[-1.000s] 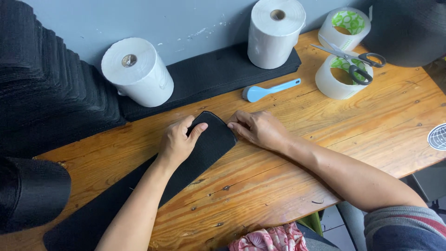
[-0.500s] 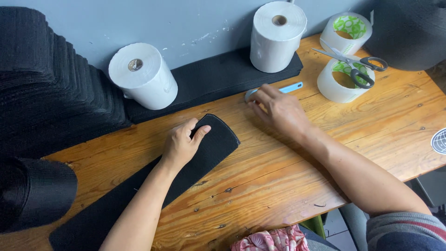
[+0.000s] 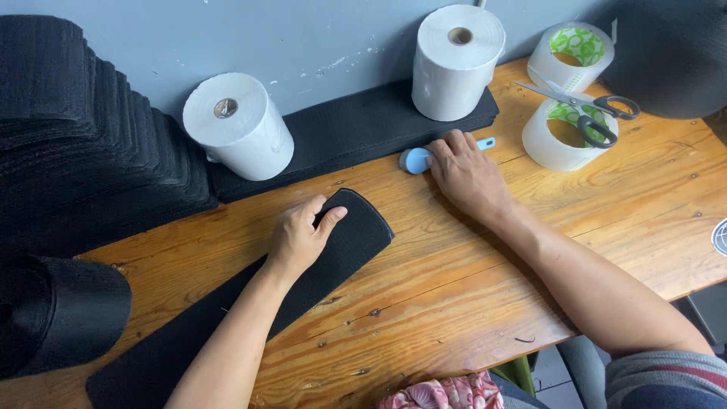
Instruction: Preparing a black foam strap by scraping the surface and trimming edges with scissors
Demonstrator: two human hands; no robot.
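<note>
The long black strip [image 3: 250, 318] lies flat and diagonal across the wooden desk [image 3: 454, 295], its rounded end pointing toward the wall, and nothing shows on it yet: no tape, no cut, no mark that can be seen, so the work on this piece looks to be at an early stage, with the strip laid out and pinned and the tool only now being taken up. The left hand [image 3: 301, 236] rests palm-down on the rounded end, fingers spread and nearly flat, pressing rather than gripping. The right hand [image 3: 466, 170] lies over the small blue-handled tool [image 3: 415, 159] near the back of the desk, fingers loosely curled across its handle; whether it has closed round it cannot be told, since the blue head and handle tip stick out either side
</note>
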